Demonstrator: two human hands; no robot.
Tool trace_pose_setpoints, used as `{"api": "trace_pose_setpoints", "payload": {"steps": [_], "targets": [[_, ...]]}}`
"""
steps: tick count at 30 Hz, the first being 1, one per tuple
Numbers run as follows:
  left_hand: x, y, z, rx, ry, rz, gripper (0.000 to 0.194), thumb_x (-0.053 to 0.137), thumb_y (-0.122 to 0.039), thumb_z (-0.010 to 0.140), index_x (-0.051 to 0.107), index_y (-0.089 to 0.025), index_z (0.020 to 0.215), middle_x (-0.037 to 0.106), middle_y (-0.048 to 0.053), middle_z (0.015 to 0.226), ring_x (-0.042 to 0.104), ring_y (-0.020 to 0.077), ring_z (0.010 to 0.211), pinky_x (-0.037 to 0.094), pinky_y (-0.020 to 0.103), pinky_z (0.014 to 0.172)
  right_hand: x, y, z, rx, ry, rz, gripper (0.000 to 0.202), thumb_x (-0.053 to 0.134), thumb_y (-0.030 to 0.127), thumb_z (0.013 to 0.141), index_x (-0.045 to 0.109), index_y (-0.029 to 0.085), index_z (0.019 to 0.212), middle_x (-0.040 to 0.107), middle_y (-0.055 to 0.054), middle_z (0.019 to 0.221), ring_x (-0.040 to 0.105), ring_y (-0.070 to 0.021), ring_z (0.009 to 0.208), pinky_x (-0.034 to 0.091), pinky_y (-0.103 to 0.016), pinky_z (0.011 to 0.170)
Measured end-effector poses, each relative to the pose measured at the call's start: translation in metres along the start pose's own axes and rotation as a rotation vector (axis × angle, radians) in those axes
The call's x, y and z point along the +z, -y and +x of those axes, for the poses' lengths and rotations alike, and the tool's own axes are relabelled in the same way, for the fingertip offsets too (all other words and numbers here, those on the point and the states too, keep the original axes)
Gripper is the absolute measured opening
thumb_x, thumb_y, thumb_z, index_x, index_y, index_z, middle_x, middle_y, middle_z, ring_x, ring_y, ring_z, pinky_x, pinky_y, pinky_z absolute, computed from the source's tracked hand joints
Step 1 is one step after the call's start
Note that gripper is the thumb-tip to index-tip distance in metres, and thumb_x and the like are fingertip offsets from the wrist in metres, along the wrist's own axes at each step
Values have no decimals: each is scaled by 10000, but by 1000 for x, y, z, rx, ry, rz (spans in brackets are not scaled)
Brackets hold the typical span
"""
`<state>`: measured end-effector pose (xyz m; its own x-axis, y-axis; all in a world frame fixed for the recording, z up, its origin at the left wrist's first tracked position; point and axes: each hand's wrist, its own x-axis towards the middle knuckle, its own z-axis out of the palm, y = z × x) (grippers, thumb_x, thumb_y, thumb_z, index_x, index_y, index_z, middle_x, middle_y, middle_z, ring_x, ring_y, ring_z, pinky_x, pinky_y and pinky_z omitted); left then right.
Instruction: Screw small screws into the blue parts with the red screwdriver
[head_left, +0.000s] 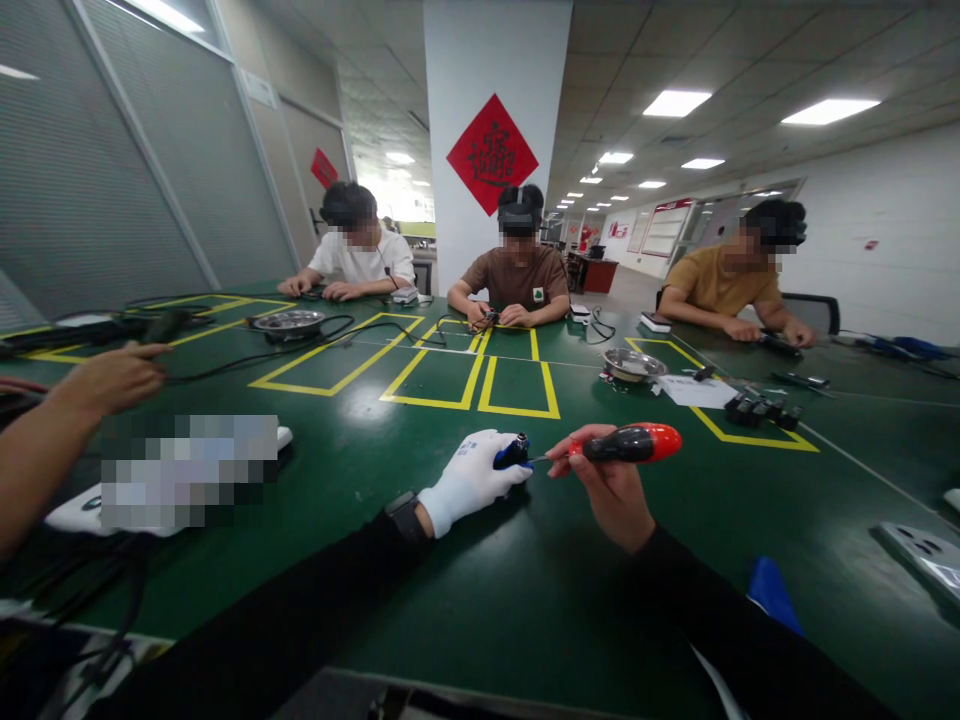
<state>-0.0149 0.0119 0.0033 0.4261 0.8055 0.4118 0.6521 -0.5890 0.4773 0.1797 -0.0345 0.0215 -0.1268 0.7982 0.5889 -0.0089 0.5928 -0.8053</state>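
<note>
My left hand point(480, 474), in a white glove with blue fingertips, is closed around a small black part point(514, 451) that has a shiny metal tip on top. It rests on the green table just ahead of me. My right hand point(611, 490) is bare and grips a screwdriver point(631, 443) with a red and black handle, held almost level. The thin shaft points left, and its end meets the side of the black part by my gloved thumb. Fingers hide most of the part, so its exact kind does not show.
Yellow tape point(517, 408) marks boxes on the green table point(337, 450). A metal bowl point(634, 364), a white sheet point(697, 390) and several black parts point(761, 408) lie right. Another person's hand point(112, 375) reaches in from the left. Three people sit opposite. A blue object point(772, 595) lies near my right forearm.
</note>
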Motion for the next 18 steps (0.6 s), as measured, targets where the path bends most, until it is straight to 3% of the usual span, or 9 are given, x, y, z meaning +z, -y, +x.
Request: {"api": "trace_pose_setpoints", "payload": {"steps": [4, 9, 13, 18], "targets": [[-3, -2, 0, -6, 6, -5, 306, 595, -463, 796, 659, -203, 944, 638, 35, 856, 581, 206, 827, 447, 306, 781, -1, 4, 6, 104, -34, 157, 164, 637, 238, 834, 506, 223, 931, 690, -14, 842, 645, -145, 594, 536, -325, 600], [-2, -3, -1, -5, 2, -18, 281, 590, -455, 803, 659, -207, 917, 655, 36, 874, 582, 215, 862, 438, 313, 810, -3, 3, 9, 220, -66, 320, 231, 564, 281, 879, 529, 218, 1098, 694, -64, 1018, 672, -159, 769, 539, -343, 726], [-1, -3, -1, -5, -3, -13, 282, 584, -454, 808, 659, -214, 935, 661, 38, 887, 581, 222, 888, 434, 318, 828, -4, 4, 10, 225, -117, 193, 211, 678, 261, 793, 575, 186, 961, 716, -73, 974, 664, -144, 665, 541, -312, 659], [-1, -2, -1, -4, -4, 11, 299, 583, -468, 805, 656, -216, 949, 656, 38, 884, 579, 220, 875, 438, 317, 817, -4, 6, 9, 149, -119, 159, 225, 685, 227, 790, 465, 222, 835, 728, -7, 820, 632, -126, 517, 522, -294, 568]]}}
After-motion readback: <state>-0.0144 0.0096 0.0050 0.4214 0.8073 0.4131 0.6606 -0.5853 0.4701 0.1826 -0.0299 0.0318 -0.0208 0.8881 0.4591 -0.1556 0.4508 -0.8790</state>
